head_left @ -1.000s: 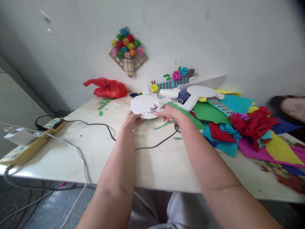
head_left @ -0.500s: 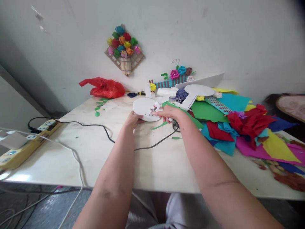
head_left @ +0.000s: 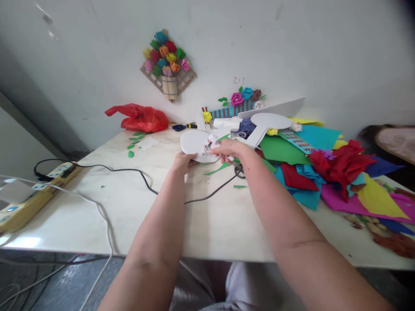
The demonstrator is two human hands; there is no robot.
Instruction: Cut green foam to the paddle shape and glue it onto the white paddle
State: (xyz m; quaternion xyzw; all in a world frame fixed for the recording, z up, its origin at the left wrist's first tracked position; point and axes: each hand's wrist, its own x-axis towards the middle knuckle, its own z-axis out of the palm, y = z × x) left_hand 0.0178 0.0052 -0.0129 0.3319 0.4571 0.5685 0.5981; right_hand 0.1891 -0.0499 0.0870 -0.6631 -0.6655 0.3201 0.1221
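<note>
My left hand point(head_left: 183, 162) grips the near left edge of a white oval board point(head_left: 191, 142), its thumb near the rim and fingers beneath. Closed around what looks like a white corded hot glue gun point(head_left: 211, 141) with dark markings, my right hand point(head_left: 228, 149) is over the board's right part. The gun's nozzle and much of its body are hidden by the hand. A black cord point(head_left: 214, 196) reaches it from the left. Strips of green paper point(head_left: 218, 169) lie beside and under the right hand.
A yellow power strip point(head_left: 39, 194) with cables lies at the left. Behind are a red plastic bag point(head_left: 142, 119), green paper leaves point(head_left: 131, 153) and scissors point(head_left: 179, 127). Coloured paper point(head_left: 285, 149), a white round-headed cutout point(head_left: 270, 121) and crumpled red paper point(head_left: 340, 166) fill the right.
The view has shifted slightly. Both hands keep their holds on the board and the glue gun, with hardly any movement.
</note>
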